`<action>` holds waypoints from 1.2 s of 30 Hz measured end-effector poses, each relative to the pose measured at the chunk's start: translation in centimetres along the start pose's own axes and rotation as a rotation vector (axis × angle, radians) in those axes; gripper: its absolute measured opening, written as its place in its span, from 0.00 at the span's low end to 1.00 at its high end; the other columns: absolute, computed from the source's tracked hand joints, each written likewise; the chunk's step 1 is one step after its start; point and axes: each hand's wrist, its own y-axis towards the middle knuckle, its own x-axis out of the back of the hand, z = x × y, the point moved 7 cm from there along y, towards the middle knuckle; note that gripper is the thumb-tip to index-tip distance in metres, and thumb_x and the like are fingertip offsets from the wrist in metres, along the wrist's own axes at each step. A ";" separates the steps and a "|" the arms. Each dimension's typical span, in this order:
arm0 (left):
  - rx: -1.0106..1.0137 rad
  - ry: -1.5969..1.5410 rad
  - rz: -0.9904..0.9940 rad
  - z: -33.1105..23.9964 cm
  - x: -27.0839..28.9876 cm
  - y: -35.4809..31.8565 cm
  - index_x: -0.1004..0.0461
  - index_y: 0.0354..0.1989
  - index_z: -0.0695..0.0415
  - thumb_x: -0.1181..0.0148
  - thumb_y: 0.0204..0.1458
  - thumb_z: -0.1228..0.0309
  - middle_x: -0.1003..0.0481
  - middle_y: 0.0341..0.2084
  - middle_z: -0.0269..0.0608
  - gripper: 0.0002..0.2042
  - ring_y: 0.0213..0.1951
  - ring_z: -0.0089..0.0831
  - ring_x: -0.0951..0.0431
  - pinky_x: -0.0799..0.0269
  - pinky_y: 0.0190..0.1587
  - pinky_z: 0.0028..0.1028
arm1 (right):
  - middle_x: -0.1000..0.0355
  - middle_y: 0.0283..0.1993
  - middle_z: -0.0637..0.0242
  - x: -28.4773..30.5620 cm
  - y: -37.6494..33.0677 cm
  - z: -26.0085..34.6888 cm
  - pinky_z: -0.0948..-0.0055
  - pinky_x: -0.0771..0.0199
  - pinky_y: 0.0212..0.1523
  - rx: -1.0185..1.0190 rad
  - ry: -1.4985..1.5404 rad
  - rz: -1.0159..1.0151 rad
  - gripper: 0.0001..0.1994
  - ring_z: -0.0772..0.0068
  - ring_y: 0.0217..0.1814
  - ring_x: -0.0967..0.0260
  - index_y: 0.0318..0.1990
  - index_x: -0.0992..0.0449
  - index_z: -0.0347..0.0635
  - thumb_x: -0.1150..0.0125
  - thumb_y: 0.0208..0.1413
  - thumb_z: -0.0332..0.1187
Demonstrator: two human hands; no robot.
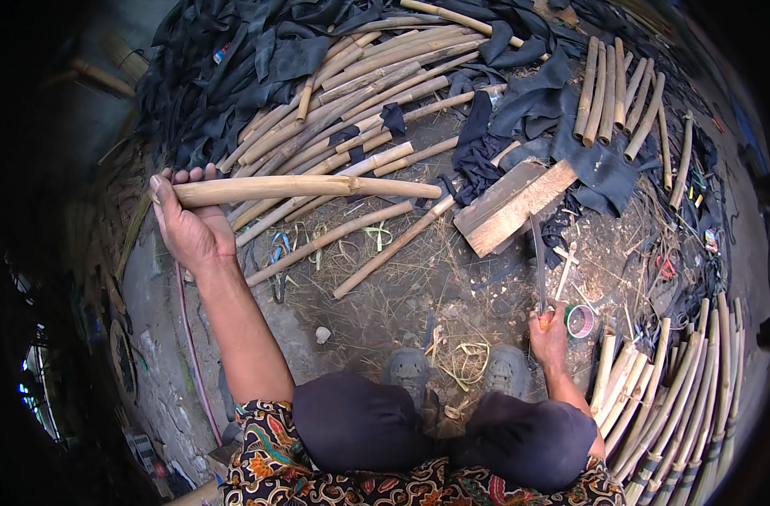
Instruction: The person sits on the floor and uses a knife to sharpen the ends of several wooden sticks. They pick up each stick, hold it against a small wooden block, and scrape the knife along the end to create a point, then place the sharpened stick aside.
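Note:
My left hand (192,221) is closed round the left end of a thick bamboo pole (305,187), held up roughly level and pointing right, with a joint ring near its middle. Low at the right, my right hand (549,337) grips the orange handle of a long, narrow-bladed tool (539,261). Its blade points away from me, the tip beside a wooden block (520,209); whether it is a knife or a saw I cannot tell. A roll of green tape (580,321) lies just right of my right hand.
Many bamboo poles (376,80) lie heaped at the far side among dark cloth strips (233,93). More poles rest at the far right (608,93) and in a bundle (680,405) at the near right. Shavings and straw litter the floor. My shoes (507,371) stand in front of me.

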 end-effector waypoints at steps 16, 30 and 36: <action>0.188 -0.474 0.693 -6.2 -11.1 -3.7 0.30 0.24 0.51 0.50 0.70 0.53 0.35 0.17 0.32 0.22 0.22 0.24 0.35 0.35 0.40 0.33 | 0.34 0.27 0.79 5.0 2.3 18.1 0.83 0.40 0.25 0.321 0.350 0.041 0.16 0.89 0.25 0.40 0.62 0.28 0.39 0.43 0.71 0.31; 0.379 -0.373 0.803 4.8 -27.2 -21.2 0.37 0.28 0.52 0.46 0.70 0.54 0.36 0.18 0.34 0.19 0.21 0.26 0.31 0.28 0.33 0.34 | 0.27 0.27 0.61 14.3 -2.7 13.0 0.66 0.27 0.32 0.127 0.125 -0.391 0.10 0.69 0.28 0.27 0.50 0.27 0.38 0.40 0.67 0.32; 0.389 -0.291 0.797 4.7 -27.0 -22.7 0.36 0.29 0.53 0.44 0.69 0.49 0.34 0.20 0.34 0.22 0.24 0.26 0.30 0.27 0.38 0.33 | 0.26 0.28 0.57 13.7 -3.9 15.6 0.61 0.24 0.33 0.354 0.118 -0.403 0.11 0.59 0.28 0.23 0.52 0.30 0.39 0.39 0.68 0.33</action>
